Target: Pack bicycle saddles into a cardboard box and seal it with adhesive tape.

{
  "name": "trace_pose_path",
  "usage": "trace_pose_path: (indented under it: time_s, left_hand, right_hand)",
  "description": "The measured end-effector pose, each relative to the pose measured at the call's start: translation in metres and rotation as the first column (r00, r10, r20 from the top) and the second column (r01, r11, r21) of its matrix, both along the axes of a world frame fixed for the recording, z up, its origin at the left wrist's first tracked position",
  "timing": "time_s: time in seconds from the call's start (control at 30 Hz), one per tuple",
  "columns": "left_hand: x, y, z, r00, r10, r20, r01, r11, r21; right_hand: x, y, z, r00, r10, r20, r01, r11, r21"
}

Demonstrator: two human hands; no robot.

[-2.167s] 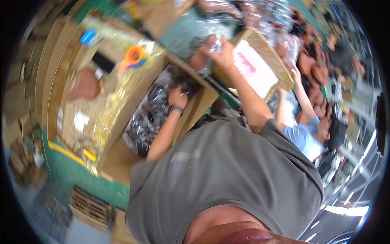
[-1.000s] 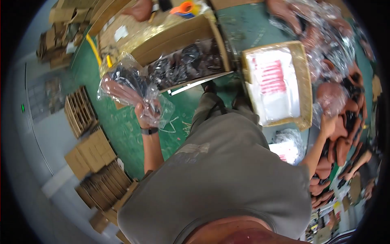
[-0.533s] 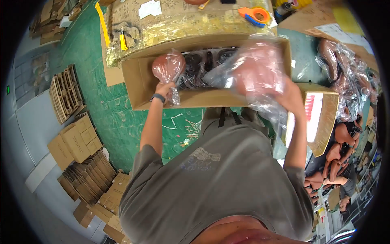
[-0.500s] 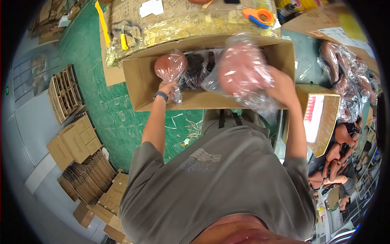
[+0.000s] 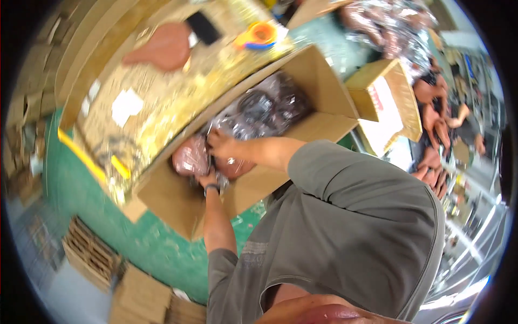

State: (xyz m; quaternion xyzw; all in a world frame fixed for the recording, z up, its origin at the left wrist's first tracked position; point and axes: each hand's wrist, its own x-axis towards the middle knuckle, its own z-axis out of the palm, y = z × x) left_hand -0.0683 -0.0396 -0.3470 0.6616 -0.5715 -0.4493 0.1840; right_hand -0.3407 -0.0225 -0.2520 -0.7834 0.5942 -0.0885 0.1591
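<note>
An open cardboard box (image 5: 334,86) stands slanted in front of me. In its near left part lies a rounded reddish-brown padded piece (image 5: 190,155) in clear plastic. My left hand (image 5: 205,179), with a dark wristband, is closed on its lower end. My right hand (image 5: 222,144) reaches across, fingers curled at that piece's right edge; blur partly hides the fingertips. Beneath my right forearm shows a second wrapped reddish-brown piece (image 5: 234,168), partly covered by the arm. Dark wrapped items (image 5: 261,108) fill the box's far right part.
Beyond the box, a tape-covered cardboard surface (image 5: 156,110) carries an unwrapped brown piece (image 5: 164,47), a dark flat object (image 5: 204,28), an orange-and-blue tape dispenser (image 5: 260,36) and a yellow-handled cutter (image 5: 121,167). A smaller open carton (image 5: 377,97) and wrapped pieces (image 5: 402,27) stand right.
My right hand has moved left across the box, bringing a wrapped piece down inside. The left hand's piece has lowered into the box's left part. The view has swung round.
</note>
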Motion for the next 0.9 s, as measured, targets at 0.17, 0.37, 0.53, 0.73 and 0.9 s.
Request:
trace_pose_path:
  time_s: [0.17, 0.37, 0.53, 0.73, 0.9]
  left_hand:
    - [0.029, -0.004, 0.006, 0.98, 0.126, -0.152, -0.019, 0.828, 0.561]
    - [-0.038, -0.011, 0.098, 0.93, -0.044, 0.365, -0.089, 0.937, 0.338]
    - [-0.29, 0.061, 0.245, 0.993, -0.103, 0.06, 0.118, 0.923, -0.367]
    - [-0.652, 0.165, 0.365, 0.805, -0.517, -0.291, 0.482, 0.856, -0.188]
    - [-0.809, 0.167, 0.262, 0.809, -0.504, -0.304, 0.566, 0.807, 0.17]
  right_hand:
    - [-0.162, 0.071, 0.144, 0.799, -0.093, 0.594, 0.093, 0.995, 0.031]
    - [-0.59, 0.227, 0.226, 0.299, -0.925, 0.234, 0.926, 0.222, -0.306]
    - [-0.82, 0.318, 0.143, 0.077, -0.976, -0.205, 0.989, 0.101, -0.109]
    - [-0.804, 0.298, 0.096, -0.176, -0.969, -0.175, 0.907, -0.229, 0.354]
    - [-0.82, 0.303, 0.267, 0.353, -0.573, 0.74, 0.009, 0.793, 0.609]
